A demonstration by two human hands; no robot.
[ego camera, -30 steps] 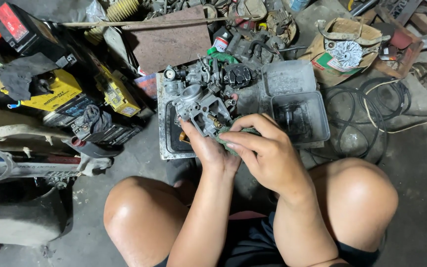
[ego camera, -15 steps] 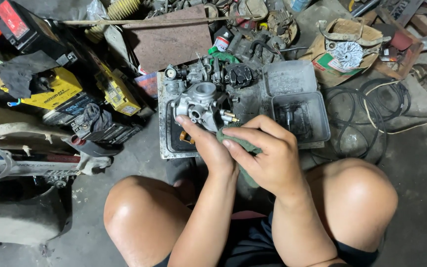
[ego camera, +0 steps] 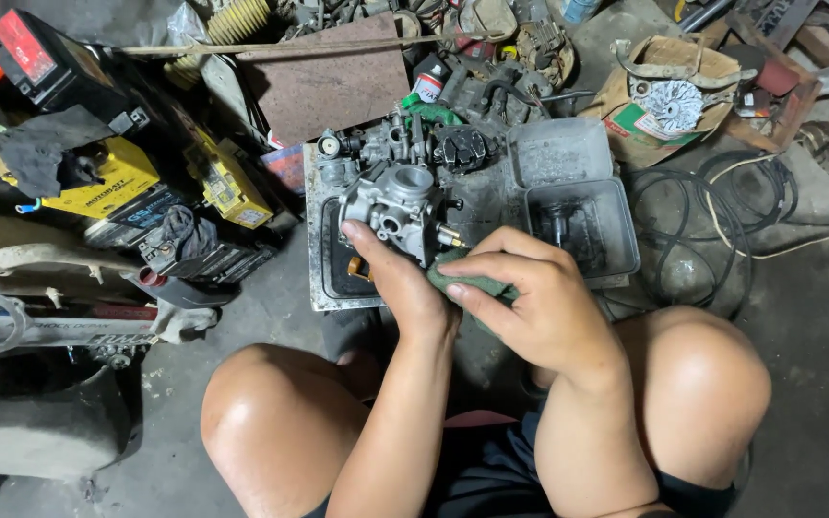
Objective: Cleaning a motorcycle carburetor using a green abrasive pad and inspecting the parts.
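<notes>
The left hand [ego camera: 400, 278] grips a silver metal carburetor [ego camera: 397, 206] from below, its fingers [ego camera: 357, 235] curled shut around the lower body so the part sits lifted above a shallow metal tray [ego camera: 317, 278] on the concrete floor [ego camera: 817, 317]. The carburetor's round opening faces up, and a small brass fitting sticks out of its right side. The right hand [ego camera: 539, 307] lies just beside it, fingers bent and pinched closed on a green cloth [ego camera: 467, 285] that is bunched between the two hands and touches the carburetor's underside. Both forearms come up between the person's bare knees. In the tray behind the carburetor lie more dark engine parts [ego camera: 458, 149], and to the right a grey plastic box [ego camera: 582, 225] stands open, its lid [ego camera: 558, 152] tipped back above it. A coil of black cable [ego camera: 722, 206] lies on the floor to the right of the box. To the left sit yellow and black batteries [ego camera: 107, 182], well apart from the hands, and a torn cardboard box [ego camera: 626, 105] holding a white finned wheel [ego camera: 674, 101] rests at upper right.
</notes>
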